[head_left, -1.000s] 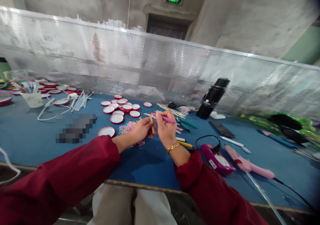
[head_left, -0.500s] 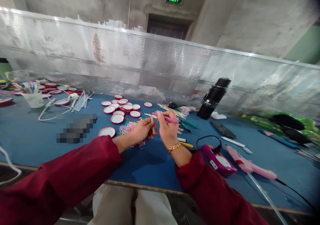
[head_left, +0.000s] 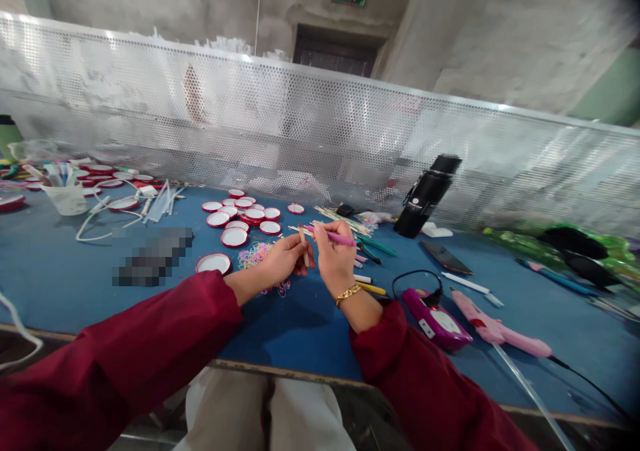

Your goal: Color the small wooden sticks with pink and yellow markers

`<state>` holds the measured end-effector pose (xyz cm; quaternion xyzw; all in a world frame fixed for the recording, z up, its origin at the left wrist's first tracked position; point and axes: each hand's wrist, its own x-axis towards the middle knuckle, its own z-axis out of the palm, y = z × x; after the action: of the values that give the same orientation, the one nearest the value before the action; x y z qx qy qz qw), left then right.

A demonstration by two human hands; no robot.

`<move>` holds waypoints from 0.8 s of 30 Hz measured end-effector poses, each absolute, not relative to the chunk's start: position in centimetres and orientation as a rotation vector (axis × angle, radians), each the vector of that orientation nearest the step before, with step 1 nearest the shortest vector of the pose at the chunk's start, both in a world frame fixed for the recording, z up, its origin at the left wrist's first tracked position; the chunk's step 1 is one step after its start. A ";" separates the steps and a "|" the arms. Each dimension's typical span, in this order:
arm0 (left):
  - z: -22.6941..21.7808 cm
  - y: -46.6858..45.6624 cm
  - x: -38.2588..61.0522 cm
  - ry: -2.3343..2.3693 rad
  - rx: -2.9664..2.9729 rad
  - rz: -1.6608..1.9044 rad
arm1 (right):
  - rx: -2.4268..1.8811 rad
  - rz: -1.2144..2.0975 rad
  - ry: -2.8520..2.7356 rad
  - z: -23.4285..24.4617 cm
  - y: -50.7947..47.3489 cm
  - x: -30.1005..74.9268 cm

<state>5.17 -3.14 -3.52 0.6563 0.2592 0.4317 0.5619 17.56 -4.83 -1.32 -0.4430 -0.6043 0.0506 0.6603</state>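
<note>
My left hand [head_left: 284,259] is closed on a short pale stick [head_left: 303,243] held upright over the blue table [head_left: 60,271]. My right hand [head_left: 333,257], with a gold bracelet at the wrist, pinches a pink pen-like tool [head_left: 336,238] that points left toward the stick's top. The two hands almost touch. A small heap of coloured rubber bands [head_left: 253,255] lies just left of my left hand. Both arms wear dark red sleeves.
Several red-rimmed white lids [head_left: 235,219] lie beyond the hands. A pink glue gun [head_left: 497,331], a magenta device [head_left: 435,319] with a black cable, a phone [head_left: 444,257] and a black flask [head_left: 425,196] are to the right. A perforated metal screen [head_left: 300,131] backs the table.
</note>
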 end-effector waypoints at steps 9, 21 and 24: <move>-3.5 -3.1 5.2 0.635 1.561 1.002 | -0.997 0.056 -1.394 -1.2 -4.9 17.5; -3.7 -3.0 5.3 0.607 1.572 0.996 | -0.989 0.087 -1.390 -1.3 -4.8 17.8; -3.6 -3.0 5.2 0.605 1.564 0.998 | -0.988 0.103 -1.383 -1.3 -4.8 17.8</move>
<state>5.25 -3.01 -3.64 0.6637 0.2566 0.4237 0.5605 17.77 -4.82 -1.30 -0.4363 -0.6109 0.0454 0.6591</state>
